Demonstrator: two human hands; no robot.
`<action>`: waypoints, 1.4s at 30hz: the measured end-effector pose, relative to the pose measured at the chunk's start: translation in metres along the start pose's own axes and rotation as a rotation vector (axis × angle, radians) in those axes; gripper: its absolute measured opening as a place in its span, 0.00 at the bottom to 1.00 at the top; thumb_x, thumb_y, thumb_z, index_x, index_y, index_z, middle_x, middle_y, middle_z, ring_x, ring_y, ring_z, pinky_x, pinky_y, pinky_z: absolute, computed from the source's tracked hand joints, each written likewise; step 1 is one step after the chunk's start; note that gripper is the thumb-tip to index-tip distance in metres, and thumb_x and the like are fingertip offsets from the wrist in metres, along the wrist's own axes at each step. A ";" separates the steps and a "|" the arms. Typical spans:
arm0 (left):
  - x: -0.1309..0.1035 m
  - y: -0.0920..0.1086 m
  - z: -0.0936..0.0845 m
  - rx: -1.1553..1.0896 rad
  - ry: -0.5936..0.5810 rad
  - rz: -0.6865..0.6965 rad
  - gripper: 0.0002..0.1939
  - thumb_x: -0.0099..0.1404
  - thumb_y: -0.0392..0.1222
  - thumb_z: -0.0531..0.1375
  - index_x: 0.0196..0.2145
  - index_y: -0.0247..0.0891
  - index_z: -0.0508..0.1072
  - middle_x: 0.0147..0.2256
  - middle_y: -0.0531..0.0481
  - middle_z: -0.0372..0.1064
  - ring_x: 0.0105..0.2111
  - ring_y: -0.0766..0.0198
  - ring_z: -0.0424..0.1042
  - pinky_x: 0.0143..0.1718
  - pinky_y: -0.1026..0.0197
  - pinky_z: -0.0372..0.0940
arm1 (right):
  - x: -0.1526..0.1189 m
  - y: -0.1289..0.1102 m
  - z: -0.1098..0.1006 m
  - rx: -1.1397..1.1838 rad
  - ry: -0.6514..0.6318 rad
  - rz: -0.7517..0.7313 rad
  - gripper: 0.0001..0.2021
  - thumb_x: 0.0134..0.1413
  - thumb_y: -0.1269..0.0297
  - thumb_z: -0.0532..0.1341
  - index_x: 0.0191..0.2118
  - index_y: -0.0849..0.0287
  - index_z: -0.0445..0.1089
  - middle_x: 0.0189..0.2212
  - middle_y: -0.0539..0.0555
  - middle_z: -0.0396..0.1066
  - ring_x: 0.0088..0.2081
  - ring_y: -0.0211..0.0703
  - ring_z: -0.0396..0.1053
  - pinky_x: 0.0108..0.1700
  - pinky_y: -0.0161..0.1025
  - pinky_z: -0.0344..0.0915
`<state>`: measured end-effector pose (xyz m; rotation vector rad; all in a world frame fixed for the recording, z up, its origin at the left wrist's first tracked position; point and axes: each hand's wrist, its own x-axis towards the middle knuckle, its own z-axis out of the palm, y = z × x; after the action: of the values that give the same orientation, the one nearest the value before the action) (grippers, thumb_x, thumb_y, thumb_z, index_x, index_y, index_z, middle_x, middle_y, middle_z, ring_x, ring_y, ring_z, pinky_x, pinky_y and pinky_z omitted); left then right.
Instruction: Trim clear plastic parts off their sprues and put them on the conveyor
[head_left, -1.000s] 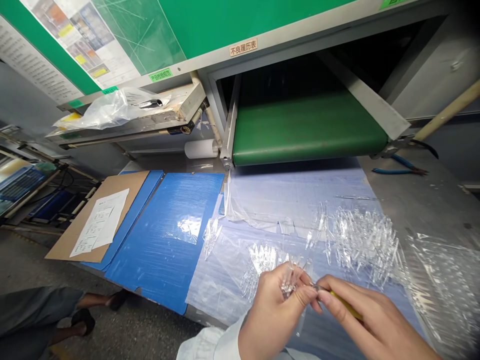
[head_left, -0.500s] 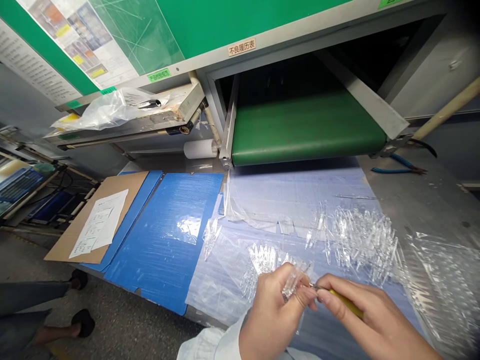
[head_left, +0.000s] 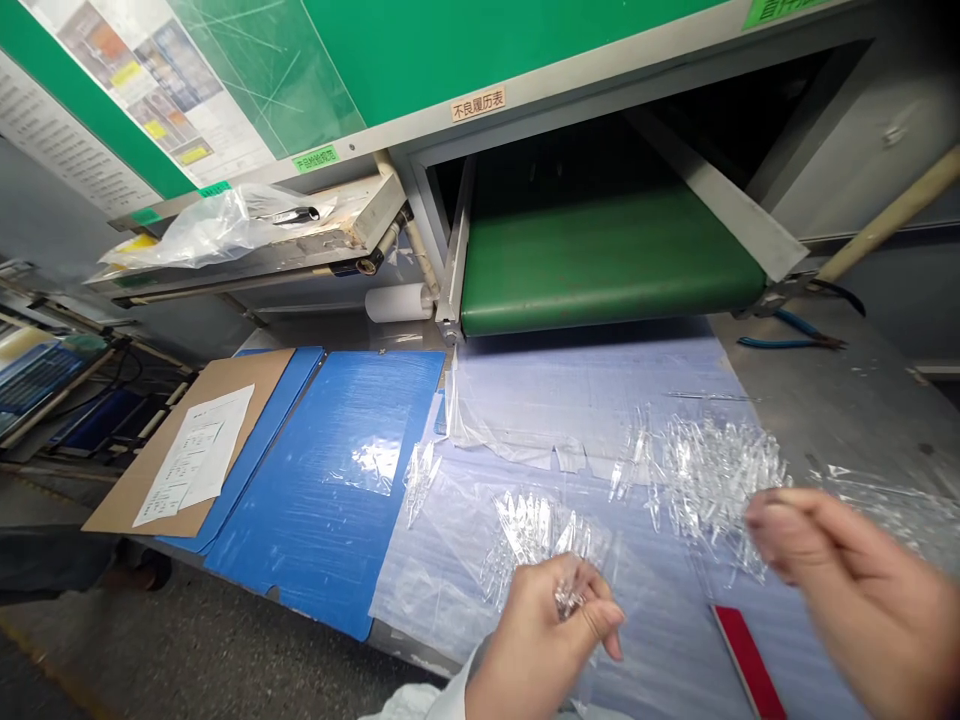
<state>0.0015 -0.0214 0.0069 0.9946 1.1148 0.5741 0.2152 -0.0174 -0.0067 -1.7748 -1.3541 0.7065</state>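
My left hand (head_left: 551, 625) is closed around some small clear plastic pieces (head_left: 570, 592), beside a fanned pile of similar clear pieces (head_left: 525, 525). Over the right edge of a larger clear heap (head_left: 720, 465) hangs my right hand (head_left: 832, 560), its fingers pressed together; whatever they hold, if anything, is hidden by blur. A red flat strip (head_left: 748, 660) lies on the plastic-covered table (head_left: 645, 620) between my hands.
A green conveyor belt (head_left: 607, 265) ends above the table's back. Blue-handled pliers (head_left: 795, 335) lie at the back right. Blue boards (head_left: 330, 480) and cardboard with papers (head_left: 196, 455) are at left. A shelf (head_left: 352, 225) holds a plastic bag.
My right hand has moved right, away from my left hand, and the yellow-handled tool it held no longer shows. The red strip has come into view. My left hand has shifted slightly down.
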 end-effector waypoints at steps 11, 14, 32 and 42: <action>0.004 -0.005 0.000 -0.176 -0.035 -0.056 0.11 0.56 0.41 0.65 0.34 0.32 0.73 0.22 0.53 0.68 0.23 0.70 0.65 0.30 0.66 0.56 | -0.002 -0.017 0.042 0.185 -0.344 0.178 0.14 0.45 0.49 0.61 0.34 0.54 0.69 0.22 0.47 0.66 0.24 0.42 0.66 0.28 0.37 0.63; 0.012 -0.014 -0.007 -0.331 0.031 -0.054 0.14 0.55 0.43 0.67 0.36 0.32 0.73 0.25 0.51 0.70 0.19 0.75 0.58 0.23 0.68 0.51 | 0.005 -0.008 0.047 0.276 -0.459 0.201 0.16 0.49 0.49 0.60 0.23 0.55 0.64 0.19 0.46 0.64 0.22 0.37 0.63 0.25 0.34 0.61; 0.015 -0.014 -0.027 -0.562 -0.028 -0.108 0.17 0.54 0.48 0.67 0.34 0.32 0.70 0.24 0.46 0.73 0.11 0.80 0.46 0.14 0.68 0.36 | 0.015 -0.010 0.057 0.750 -0.361 0.314 0.21 0.45 0.43 0.66 0.30 0.58 0.67 0.21 0.45 0.66 0.15 0.25 0.49 0.19 0.29 0.51; 0.002 0.046 -0.026 -0.347 0.359 0.136 0.08 0.50 0.38 0.65 0.26 0.34 0.69 0.18 0.54 0.68 0.12 0.79 0.50 0.15 0.69 0.41 | 0.002 -0.022 0.025 0.542 -0.101 0.295 0.16 0.44 0.49 0.69 0.37 0.53 0.76 0.28 0.54 0.75 0.26 0.40 0.68 0.21 0.30 0.66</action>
<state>-0.0178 0.0111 0.0436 0.6819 1.2135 1.0485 0.1837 -0.0068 -0.0018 -1.5152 -0.8520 1.2090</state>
